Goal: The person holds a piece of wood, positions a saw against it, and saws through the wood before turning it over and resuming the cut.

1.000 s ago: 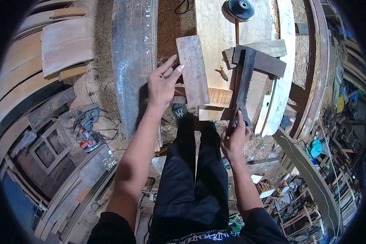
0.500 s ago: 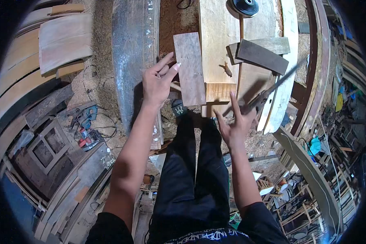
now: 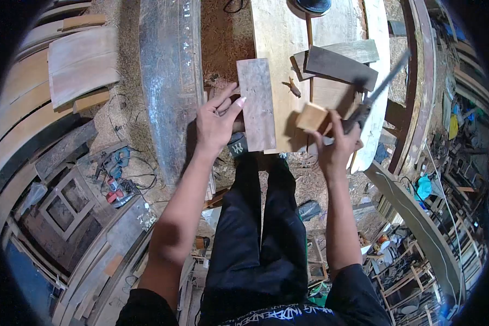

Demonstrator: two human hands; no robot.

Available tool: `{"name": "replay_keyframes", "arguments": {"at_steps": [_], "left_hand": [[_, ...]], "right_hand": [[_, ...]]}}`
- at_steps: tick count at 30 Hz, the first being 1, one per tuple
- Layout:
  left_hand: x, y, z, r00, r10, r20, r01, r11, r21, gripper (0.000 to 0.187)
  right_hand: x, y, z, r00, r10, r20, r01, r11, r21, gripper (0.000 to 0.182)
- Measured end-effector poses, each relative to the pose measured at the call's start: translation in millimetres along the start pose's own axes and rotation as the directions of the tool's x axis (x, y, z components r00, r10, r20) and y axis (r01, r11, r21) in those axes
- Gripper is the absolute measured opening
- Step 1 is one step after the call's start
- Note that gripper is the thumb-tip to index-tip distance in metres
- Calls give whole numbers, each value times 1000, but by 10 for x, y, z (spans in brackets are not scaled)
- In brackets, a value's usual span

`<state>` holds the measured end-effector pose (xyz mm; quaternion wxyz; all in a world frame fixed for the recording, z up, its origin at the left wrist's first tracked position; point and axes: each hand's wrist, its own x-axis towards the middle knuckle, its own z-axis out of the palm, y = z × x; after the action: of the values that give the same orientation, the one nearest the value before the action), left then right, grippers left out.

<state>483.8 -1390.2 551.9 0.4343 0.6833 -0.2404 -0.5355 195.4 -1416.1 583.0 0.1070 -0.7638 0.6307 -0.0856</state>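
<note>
My left hand (image 3: 214, 122) is closed on the left edge of a weathered grey-brown board (image 3: 257, 106), thumb on its upper face. A small light-wood block (image 3: 312, 117) is between the thumb and fingers of my right hand (image 3: 338, 144), raised above the bench planks. That same hand also keeps hold of a long, dark-bladed tool (image 3: 387, 77), its blade angled up and right. Whether the blade has teeth cannot be made out. A small orange-brown wood piece (image 3: 293, 88) lies on the pale plank (image 3: 271, 32) beyond the hands.
Dark and grey short boards (image 3: 342, 66) lie crossed on the bench. A round black object (image 3: 312, 5) sits at its far end. To the left are a blue-grey beam (image 3: 168, 81) and corded power tools (image 3: 114, 187) on the floor. Stacked lumber (image 3: 84, 65) stands further left.
My right hand has picked up the light-wood block from beside the board and moved it right, still holding the bladed tool. My left hand stays on the board.
</note>
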Motion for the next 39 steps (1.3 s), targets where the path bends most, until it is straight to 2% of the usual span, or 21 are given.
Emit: {"name": "replay_keyframes", "arguments": {"at_steps": [4,5,6,8,9,10,11,12,13,14,15,16,17,18,19,20,22,24,31,35,39], "left_hand": [[11,-58,251,994,99,49,-95,992,-78,50],[29,-65,305,995,95,12,-94,994,-61,49],[49,-71,342,995,92,-28,-93,995,-42,48],[66,-75,351,995,93,-26,-95,994,-63,48],[62,-58,354,996,81,-26,-82,995,-51,46],[54,-31,353,997,68,-27,-69,997,-40,44],[40,-5,358,997,66,-27,-67,997,-36,44],[19,37,375,984,171,-58,-166,983,80,43],[3,67,392,958,278,-76,-259,946,197,41],[-5,101,415,957,279,-77,-260,945,198,41],[-9,131,442,983,169,-73,-161,981,113,39],[-13,139,463,997,56,-61,-55,998,28,37],[-3,122,474,997,53,-63,-52,998,27,37],[22,99,484,996,60,-58,-62,998,-24,39],[31,86,491,996,67,-53,-71,995,-75,40],[22,65,512,997,63,-54,-67,995,-73,40],[0,86,572,994,102,-40,-103,994,-41,44],[-20,70,581,997,73,-19,-72,996,43,46],[38,-37,618,995,103,13,-102,993,-57,48],[22,-63,632,990,140,-20,-140,990,-6,49],[1,-29,660,988,143,-51,-141,989,45,50]], "right_hand": [[183,475,-33,990,64,-123,-71,996,-52,73],[207,615,-15,993,56,-100,-69,989,-131,82],[219,610,-50,993,57,-100,-71,989,-133,82],[246,609,-134,981,105,-162,-70,976,207,94],[273,497,-192,959,38,-281,42,960,275,91],[232,368,-242,959,42,-279,39,960,278,91],[130,233,-314,932,226,-282,-80,891,447,83],[19,145,-373,881,400,-251,-181,778,602,75],[-111,125,-370,886,385,-258,-173,791,587,64],[-294,80,-404,875,456,-159,-287,755,589,51],[-412,-50,-385,873,455,-177,-245,722,648,42],[-543,-199,-423,871,471,-139,-299,733,611,40],[-662,-359,-522,868,494,41,-411,671,618,45],[-818,-392,-414,903,429,31,-348,685,640,46],[-865,-582,-467,912,392,121,-342,562,753,48],[-938,-634,-377,959,278,56,-221,611,760,49],[-1057,-729,-232,971,210,112,-215,572,791,48],[-1095,-807,-109,975,200,96,-205,644,737,49],[-1071,-647,56,976,196,93,-200,646,737,50],[-1119,-521,80,981,140,132,-193,676,712,49],[-1092,-546,72,990,106,94,-142,685,714,49]]}}
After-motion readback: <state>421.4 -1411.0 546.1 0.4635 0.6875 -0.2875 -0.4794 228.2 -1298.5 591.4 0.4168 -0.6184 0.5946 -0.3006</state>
